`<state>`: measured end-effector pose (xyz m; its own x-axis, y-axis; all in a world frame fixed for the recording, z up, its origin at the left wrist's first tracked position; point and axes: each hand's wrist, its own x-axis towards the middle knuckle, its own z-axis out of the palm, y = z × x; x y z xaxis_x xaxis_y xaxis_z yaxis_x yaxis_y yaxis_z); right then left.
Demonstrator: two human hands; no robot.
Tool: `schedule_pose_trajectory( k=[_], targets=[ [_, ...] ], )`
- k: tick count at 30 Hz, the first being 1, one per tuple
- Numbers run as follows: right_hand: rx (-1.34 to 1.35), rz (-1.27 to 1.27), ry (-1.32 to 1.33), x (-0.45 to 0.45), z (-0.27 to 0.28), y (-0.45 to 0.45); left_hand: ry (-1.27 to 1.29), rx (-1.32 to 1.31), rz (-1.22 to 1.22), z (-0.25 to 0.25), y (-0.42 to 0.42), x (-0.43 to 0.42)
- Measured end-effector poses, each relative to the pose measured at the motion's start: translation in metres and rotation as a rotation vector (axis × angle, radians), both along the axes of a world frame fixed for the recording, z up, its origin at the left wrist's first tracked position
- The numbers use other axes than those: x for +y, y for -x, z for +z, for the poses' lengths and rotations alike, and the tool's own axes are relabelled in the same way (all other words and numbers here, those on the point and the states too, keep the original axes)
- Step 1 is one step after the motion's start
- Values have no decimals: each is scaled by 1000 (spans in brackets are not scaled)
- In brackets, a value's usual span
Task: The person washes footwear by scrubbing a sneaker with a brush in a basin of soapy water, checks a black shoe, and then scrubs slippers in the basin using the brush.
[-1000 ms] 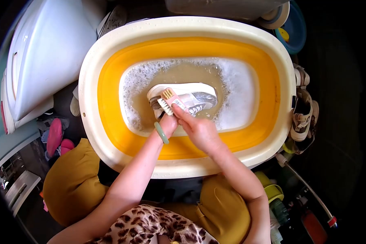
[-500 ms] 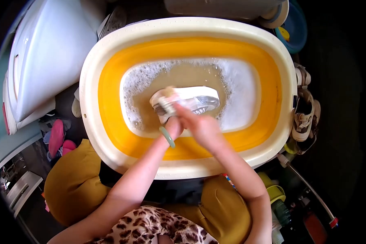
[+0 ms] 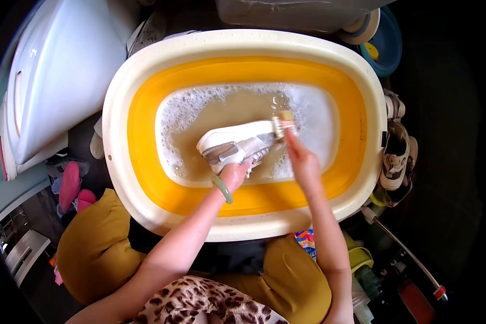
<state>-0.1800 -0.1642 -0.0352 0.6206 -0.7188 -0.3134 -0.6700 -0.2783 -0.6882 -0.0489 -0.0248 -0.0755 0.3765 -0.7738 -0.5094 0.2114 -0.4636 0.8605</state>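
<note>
The shoe [image 3: 236, 141] lies in the tub [image 3: 248, 39], just left of its middle, running nearly along the long edges, with its toe toward the right edge. The left hand [image 3: 235, 173] is curled on its near side, closer to its middle; the right hand [image 3: 306, 164] is closed around the brush [image 3: 287, 119] at the toe.

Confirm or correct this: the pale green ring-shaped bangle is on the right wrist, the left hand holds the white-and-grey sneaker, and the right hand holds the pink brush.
Wrong wrist: the head view shows the pale green ring-shaped bangle on the wrist of the left hand, which holds the white-and-grey sneaker; the right hand holds the pink brush, as stated.
</note>
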Motion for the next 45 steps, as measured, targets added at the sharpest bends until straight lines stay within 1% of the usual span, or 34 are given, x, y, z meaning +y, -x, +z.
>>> schedule_pose_trajectory(
  k=[1,2,3,5,6,7,8,9,10,12,13,15,16,17,18,19,20,22,25,26,27,29,30,31,32,33,34,35,37,38,40,43,44,45],
  targets=[
    [15,-95,-28,-6,-5,10,52,-73,15,1,3,0],
    [23,-193,-46,-10,-11,18,8,-26,2,1,2,0],
    [-111,-129,29,1,1,1,-20,-10,-5,1,1,-3],
    [-221,95,-39,30,15,-25,-76,21,-19,1,-2,-8],
    [-42,192,-72,39,37,-43,-26,388,361,6,1,-15],
    [140,279,-107,45,55,-52,-56,375,354,6,-1,-14],
    [241,267,-146,35,50,-48,-87,297,269,7,-5,-10],
    [238,255,-138,24,35,-37,-91,262,223,7,-7,-8],
    [131,62,-78,15,15,-20,-90,259,197,7,-9,-6],
    [75,-239,-221,-8,12,-7,-80,287,179,6,-7,-7],
    [83,-250,-219,-4,13,-5,-62,345,224,7,-7,-8],
    [-73,-123,-119,10,9,-16,-43,394,270,9,-8,-11],
    [-21,-2,-133,25,15,-27,-107,467,378,14,-10,-12],
    [80,188,-50,39,30,-38,-150,517,422,19,-13,-13],
    [27,195,10,41,15,-34,-193,566,470,24,-17,-15],
    [-24,203,71,42,7,-32,-196,560,468,19,-17,-14],
    [-28,200,69,33,2,-25,-140,610,460,11,-16,-12],
    [67,-26,30,10,8,-21,-49,695,437,15,-18,-18],
    [144,-36,44,11,0,-23,-32,731,499,16,-15,-25],
    [213,-30,-2,8,-2,-22,-27,743,521,15,-16,-26],
    [206,-24,-6,2,-1,-21,-21,754,542,16,-17,-27],
    [190,-204,-123,-15,-4,-13,-61,794,514,11,-18,-26],
    [119,-169,21,-17,-2,-14,-89,829,507,11,-20,-27],
    [126,-172,23,-15,0,-15,-117,863,500,12,-21,-28],
    [187,-96,119,-10,2,-18,-1,851,489,14,-20,-28],
    [244,-14,214,-4,6,-27,3,829,494,13,-21,-27],
    [217,77,292,8,5,-33,6,808,498,12,-22,-27],
    [157,147,265,23,6,-38,10,787,503,12,-23,-27],
    [-147,210,494,38,-12,-42,-12,721,562,11,-25,-29],
    [-152,208,490,29,-19,-33,3,744,580,12,-26,-28],
    [250,170,307,0,-15,-18,-19,773,580,7,-30,-28],
    [228,128,370,0,-12,-21,-52,785,556,-1,-26,-27],
    [233,130,338,10,-12,-28,-57,774,562,-4,-26,-24],
    [258,210,317,22,-4,-37,-62,758,568,-5,-27,-23]
  ],
)
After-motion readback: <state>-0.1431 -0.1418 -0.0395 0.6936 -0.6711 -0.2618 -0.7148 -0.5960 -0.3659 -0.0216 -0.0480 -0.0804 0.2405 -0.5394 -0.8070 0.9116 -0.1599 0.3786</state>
